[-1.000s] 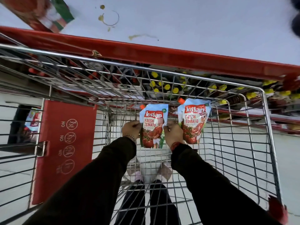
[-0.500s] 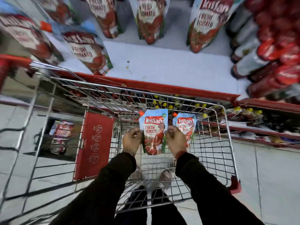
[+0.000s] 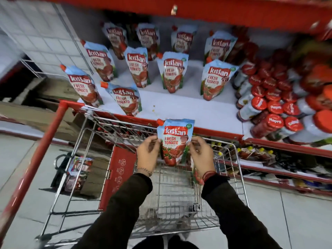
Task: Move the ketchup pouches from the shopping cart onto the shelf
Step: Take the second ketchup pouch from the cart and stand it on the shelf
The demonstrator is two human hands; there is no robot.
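Note:
I hold one blue-and-red ketchup pouch point(image 3: 175, 141) upright by its side edges, my left hand point(image 3: 148, 153) on its left and my right hand point(image 3: 201, 156) on its right. It hangs above the far end of the wire shopping cart point(image 3: 241, 169), its top level with the shelf's red front lip. A sliver of a second pouch point(image 3: 196, 177) shows under my right wrist, inside the cart. The white shelf point(image 3: 181, 106) carries several upright pouches point(image 3: 172, 72) of the same kind.
Red-capped bottles point(image 3: 274, 108) crowd the shelf's right end. A bare white strip lies in front of the standing pouches. A red bar point(image 3: 36, 159) slants along the cart's left. A bag point(image 3: 77, 173) sits on the floor to the left. Lower shelves point(image 3: 269, 155) hold small goods.
Both hands have lifted the pouch from down inside the cart basket up to the shelf's front edge. The second pouch stayed in the cart. My view tilted up to the shelf.

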